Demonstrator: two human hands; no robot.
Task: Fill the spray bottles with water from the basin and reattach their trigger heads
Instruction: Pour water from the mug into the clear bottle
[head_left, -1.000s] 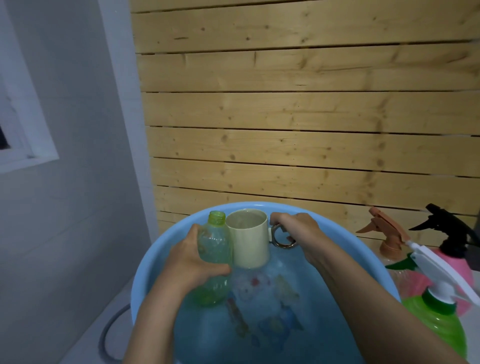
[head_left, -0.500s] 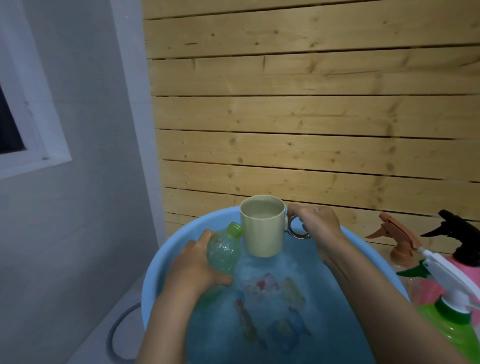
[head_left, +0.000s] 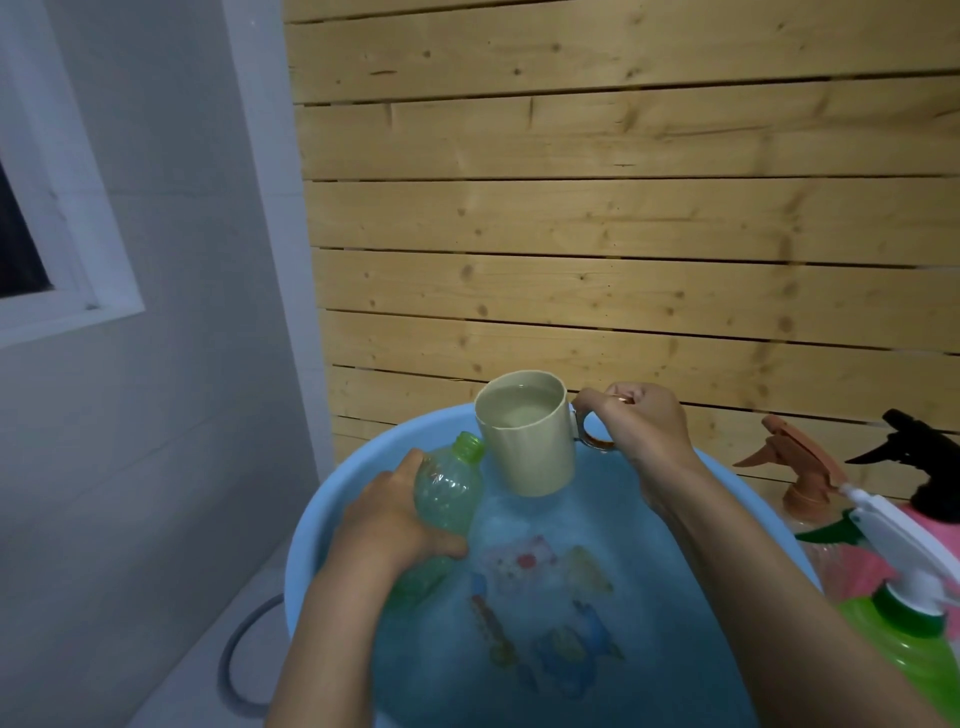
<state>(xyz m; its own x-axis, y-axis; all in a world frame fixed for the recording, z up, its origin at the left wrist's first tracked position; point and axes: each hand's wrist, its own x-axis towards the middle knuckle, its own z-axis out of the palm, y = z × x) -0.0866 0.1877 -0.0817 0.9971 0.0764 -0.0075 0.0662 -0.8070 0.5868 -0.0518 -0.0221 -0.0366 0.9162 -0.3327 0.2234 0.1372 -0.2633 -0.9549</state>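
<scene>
Head camera view, looking down into a round blue basin (head_left: 322, 506) full of water, set against a wall of pale wooden slats (head_left: 623, 260).

Since a second ago the cream mug (head_left: 527, 441) has been lifted from water level to just above the basin's far side, and it is brimming with water. The right hand (head_left: 641, 423) holds it with its fingers curled round the handle (head_left: 592, 439). Over the same second the small green bottle (head_left: 447, 493) has gone from upright to leaning. Its open, headless neck (head_left: 470, 447) now points up toward the mug and sits just beside the mug's lower left wall. The left hand (head_left: 387, 525) wraps fingers and thumb round the bottle's middle at the basin's left side. The bottle's lower end seems to dip into the water.

This looks like the moment before pouring. The mug is loaded, the bottle is offered up, and no water is passing yet.

A faded cartoon print (head_left: 524, 566) shows through the water on the basin's floor. Just right of the basin stand three more sprayers, all with their heads on. One has a brown trigger head (head_left: 800, 462), and a pink bottle (head_left: 935, 525) has a black head (head_left: 930, 457). The nearest, a lime bottle (head_left: 904, 654), has a white head (head_left: 893, 530). A grey hose (head_left: 234, 665) loops on the floor left of the basin.

Likely snags are the narrow neck against the mug's wide lip, and the right forearm passing close to the sprayers. I cannot tell which head belongs to the green bottle.
</scene>
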